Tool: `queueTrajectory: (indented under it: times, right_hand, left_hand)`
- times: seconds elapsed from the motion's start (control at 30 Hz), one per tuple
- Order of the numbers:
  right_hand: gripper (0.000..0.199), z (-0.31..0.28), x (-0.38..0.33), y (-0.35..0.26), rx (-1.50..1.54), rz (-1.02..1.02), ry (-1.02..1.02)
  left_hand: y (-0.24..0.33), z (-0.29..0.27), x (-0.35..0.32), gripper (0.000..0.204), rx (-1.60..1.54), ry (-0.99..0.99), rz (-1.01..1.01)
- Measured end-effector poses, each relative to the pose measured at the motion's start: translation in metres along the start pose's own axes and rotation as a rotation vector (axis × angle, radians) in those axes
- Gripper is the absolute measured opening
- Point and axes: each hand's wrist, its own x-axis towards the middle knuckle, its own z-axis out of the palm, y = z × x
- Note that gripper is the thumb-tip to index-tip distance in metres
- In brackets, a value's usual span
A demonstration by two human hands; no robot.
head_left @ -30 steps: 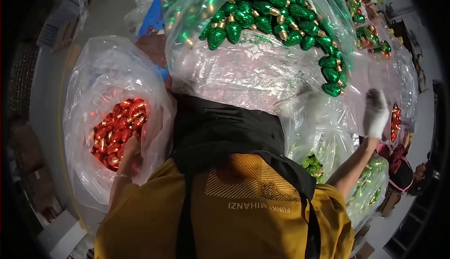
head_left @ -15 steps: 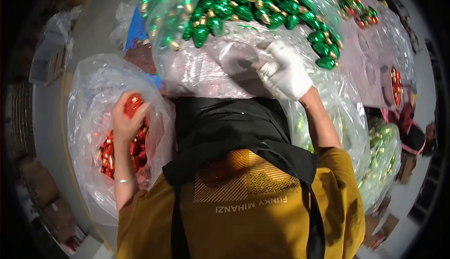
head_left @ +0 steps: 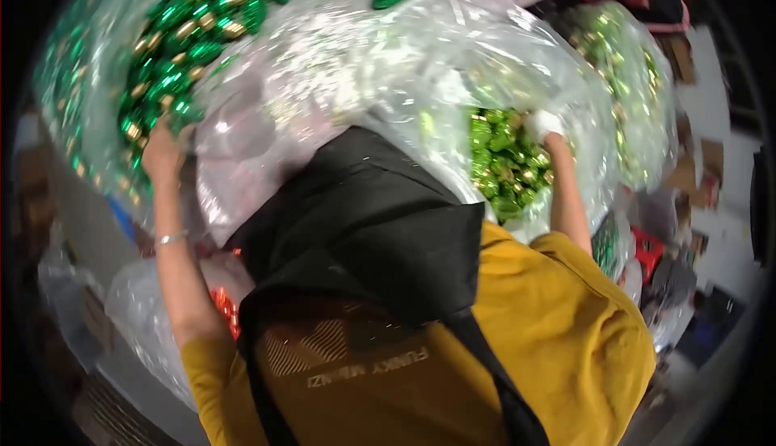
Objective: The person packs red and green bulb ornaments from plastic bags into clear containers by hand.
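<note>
My bare left hand (head_left: 165, 152), with a bracelet at the wrist, reaches to the near edge of a pile of shiny dark green bulb-shaped ornaments (head_left: 171, 74) with gold caps. Its thumb and fingers look apart, slightly blurred, with the fingertips beside the nearest ornaments. On the right, my right hand (head_left: 545, 126) in a white glove is at the edge of light green ornaments (head_left: 503, 159) in an open clear plastic bag (head_left: 453, 155). Its fingers are hidden or blurred, so its grip does not show.
Between my hands lies shiny clear plastic sheeting (head_left: 315, 66), with a rounded see-through shape (head_left: 238, 127) on it. Red ornaments (head_left: 226, 310) show in a bag at lower left. Another bag of light green ornaments (head_left: 626, 98) stands at far right.
The view has turned right. My left hand has left the red ornament and its bag for the dark green pile. My gloved hand has moved from the sheeting into the light green bag.
</note>
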Motion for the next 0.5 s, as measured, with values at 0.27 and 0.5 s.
queueTrajectory:
  times: [0.27,0.5]
  right_hand:
    - [0.054,0.009,-0.017,-0.065,0.100,-0.007,0.005]
    - [0.067,0.040,-0.022,-0.059,0.073,0.088,0.042]
  left_hand:
    - [-0.056,0.032,-0.001,0.069,-0.336,-0.050,-0.092]
    - [-0.016,-0.046,-0.086,0.049,-1.069,0.458,-0.082]
